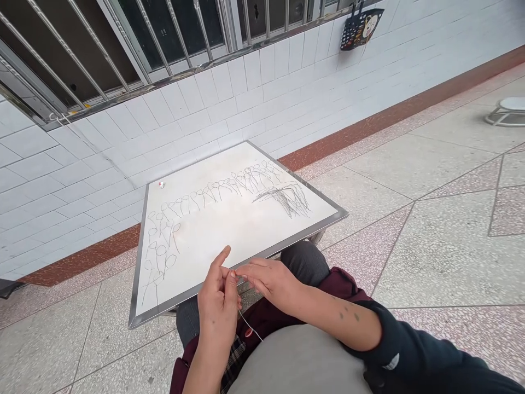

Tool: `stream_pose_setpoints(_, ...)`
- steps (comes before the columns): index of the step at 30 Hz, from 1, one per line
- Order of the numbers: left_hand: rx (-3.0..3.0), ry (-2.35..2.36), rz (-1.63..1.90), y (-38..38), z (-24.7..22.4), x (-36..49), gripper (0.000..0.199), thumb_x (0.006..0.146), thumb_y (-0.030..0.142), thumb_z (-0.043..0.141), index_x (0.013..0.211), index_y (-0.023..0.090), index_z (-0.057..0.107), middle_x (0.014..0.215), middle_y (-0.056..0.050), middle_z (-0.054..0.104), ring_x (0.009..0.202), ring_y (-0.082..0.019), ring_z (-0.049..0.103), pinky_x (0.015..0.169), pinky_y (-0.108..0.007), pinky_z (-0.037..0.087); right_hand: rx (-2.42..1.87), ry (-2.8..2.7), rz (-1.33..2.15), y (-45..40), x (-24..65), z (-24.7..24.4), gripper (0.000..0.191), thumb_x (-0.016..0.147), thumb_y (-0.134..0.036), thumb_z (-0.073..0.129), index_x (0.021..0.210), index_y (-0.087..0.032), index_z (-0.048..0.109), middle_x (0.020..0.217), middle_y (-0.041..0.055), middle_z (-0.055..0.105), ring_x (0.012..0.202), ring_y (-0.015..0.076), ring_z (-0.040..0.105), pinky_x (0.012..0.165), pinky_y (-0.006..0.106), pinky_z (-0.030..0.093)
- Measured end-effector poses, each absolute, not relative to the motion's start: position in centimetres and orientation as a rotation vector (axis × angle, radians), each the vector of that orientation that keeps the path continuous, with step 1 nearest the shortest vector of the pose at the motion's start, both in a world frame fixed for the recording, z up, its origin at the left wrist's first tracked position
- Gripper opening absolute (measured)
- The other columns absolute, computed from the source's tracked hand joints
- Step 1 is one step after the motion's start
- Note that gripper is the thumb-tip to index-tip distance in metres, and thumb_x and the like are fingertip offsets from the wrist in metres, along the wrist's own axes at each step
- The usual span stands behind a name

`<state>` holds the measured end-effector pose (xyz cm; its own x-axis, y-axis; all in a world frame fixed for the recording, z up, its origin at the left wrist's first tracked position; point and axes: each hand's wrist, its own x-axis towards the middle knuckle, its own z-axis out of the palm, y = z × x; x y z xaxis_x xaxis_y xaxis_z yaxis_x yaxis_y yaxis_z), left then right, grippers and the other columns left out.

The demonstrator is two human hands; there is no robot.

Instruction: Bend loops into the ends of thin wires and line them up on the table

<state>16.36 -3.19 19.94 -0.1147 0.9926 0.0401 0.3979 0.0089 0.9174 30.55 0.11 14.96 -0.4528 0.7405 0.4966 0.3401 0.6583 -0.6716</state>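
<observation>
My left hand point(219, 295) and my right hand point(268, 279) meet at the fingertips over the table's near edge. A tiny reddish thing shows between the pinched fingers, too small to name. From below my left hand a thin white string point(251, 325) hangs down towards the lap. The left index finger points up, while its thumb presses against the tiny thing. My right hand's fingers are bent towards it. Behind them is the white table point(221, 224) with a grey rim and pencil-like drawings of figures. A small white and red object point(162, 185) lies at its far left corner.
The table stands against a white tiled wall point(184, 126) below barred windows. A dark patterned bag point(361, 28) hangs from the bars at the upper right. A white stool point(511, 106) stands at the far right. My knees are under the near edge.
</observation>
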Motion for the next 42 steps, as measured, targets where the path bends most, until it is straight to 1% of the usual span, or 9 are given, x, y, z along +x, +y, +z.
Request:
stream_pose_setpoints(6, 1.390, 1.548, 1.113, -3.4, 19.8, 16.7, 0.048, 0.087, 0.043, 0.049, 0.132, 0.025, 0.048, 0.071, 0.004, 0.050, 0.045, -0.007, 0.045, 0.042, -0.020, 0.045, -0.871, -2.072, 0.613, 0.4, 30.5, 14.5, 0.029, 0.086, -0.004, 0.039, 0.094, -0.019, 0.062, 0.077, 0.0012, 0.056, 0.062, 0.0096, 0.053, 0.059, 0.018, 0.044)
stream_pose_setpoints(10, 1.359, 1.531, 1.083, -3.6, 19.8, 16.5, 0.049, 0.087, 0.044, 0.051, 0.133, 0.027, 0.046, 0.075, 0.004, 0.052, 0.047, -0.007, 0.046, 0.044, -0.020, 0.045, -0.885, -2.072, 0.582, 0.5, 30.5, 14.4, 0.023, 0.089, -0.009, 0.043, 0.091, -0.020, 0.063, 0.075, 0.0008, 0.057, 0.062, 0.0099, 0.053, 0.057, 0.018, 0.042)
stream_pose_setpoints(14, 1.346, 1.514, 1.093, -3.7, 20.0, 16.0, 0.048, 0.086, 0.041, 0.053, 0.132, 0.028, 0.047, 0.076, 0.004, 0.050, 0.047, -0.006, 0.044, 0.043, -0.019, 0.044, -0.835, -2.075, 0.566, 0.5, 30.5, 14.5, 0.021, 0.094, -0.018, 0.043, 0.097, -0.020, 0.063, 0.074, 0.0016, 0.058, 0.065, 0.0116, 0.054, 0.060, 0.021, 0.043)
stream_pose_setpoints(18, 1.318, 1.494, 1.149, -3.9, 20.2, 15.7, 0.047, 0.086, 0.039, 0.054, 0.130, 0.025, 0.049, 0.074, 0.004, 0.049, 0.046, -0.006, 0.045, 0.045, -0.020, 0.045, -0.762, -2.085, 0.605, 0.4, 30.7, 14.3, 0.027, 0.094, -0.014, 0.038, 0.107, -0.020, 0.061, 0.078, 0.0027, 0.058, 0.068, 0.0120, 0.055, 0.062, 0.021, 0.045)
stream_pose_setpoints(21, 1.297, 1.489, 1.149, -4.1, 20.3, 15.7, 0.048, 0.085, 0.039, 0.055, 0.131, 0.025, 0.049, 0.076, 0.004, 0.050, 0.046, -0.005, 0.045, 0.044, -0.020, 0.045, -0.729, -2.059, 0.567, 0.3, 30.8, 14.2, 0.029, 0.092, -0.010, 0.036, 0.105, -0.019, 0.061, 0.078, 0.0028, 0.059, 0.067, 0.0114, 0.055, 0.061, 0.021, 0.045)
stream_pose_setpoints(27, 1.263, 1.487, 1.160, -4.6, 20.3, 15.7, 0.050, 0.083, 0.040, 0.057, 0.130, 0.025, 0.049, 0.077, 0.003, 0.051, 0.045, -0.005, 0.045, 0.043, -0.019, 0.045, -0.726, -2.047, 0.507, 0.3, 30.8, 14.1, 0.022, 0.094, -0.017, 0.042, 0.102, -0.018, 0.062, 0.076, 0.0024, 0.061, 0.064, 0.0107, 0.057, 0.060, 0.020, 0.047)
stream_pose_setpoints(31, 1.261, 1.489, 1.167, -4.8, 20.3, 15.7, 0.048, 0.083, 0.039, 0.058, 0.129, 0.027, 0.050, 0.077, 0.004, 0.051, 0.046, -0.006, 0.045, 0.045, -0.020, 0.046, -0.719, -2.013, 0.429, 0.2, 30.6, 13.9, 0.024, 0.094, -0.014, 0.040, 0.101, -0.019, 0.062, 0.073, 0.0017, 0.061, 0.062, 0.0106, 0.056, 0.058, 0.020, 0.045)
stream_pose_setpoints(37, 1.265, 1.504, 1.191, -5.0, 20.6, 15.4, 0.044, 0.085, 0.036, 0.056, 0.128, 0.027, 0.051, 0.077, 0.004, 0.051, 0.046, -0.005, 0.045, 0.045, -0.019, 0.045, -0.680, -2.044, 0.346, 0.5, 31.1, 13.6, 0.021, 0.094, -0.015, 0.045, 0.103, -0.020, 0.062, 0.079, 0.0028, 0.066, 0.072, 0.0131, 0.057, 0.063, 0.022, 0.047)
stream_pose_setpoints(42, 1.251, 1.498, 1.181, -5.4, 20.6, 15.1, 0.044, 0.084, 0.036, 0.057, 0.128, 0.027, 0.052, 0.077, 0.004, 0.052, 0.045, -0.005, 0.045, 0.046, -0.019, 0.045, -0.696, -2.031, 0.320, 0.4, 31.4, 13.3, 0.024, 0.093, -0.012, 0.042, 0.102, -0.020, 0.063, 0.079, 0.0033, 0.067, 0.072, 0.0142, 0.056, 0.064, 0.025, 0.047)
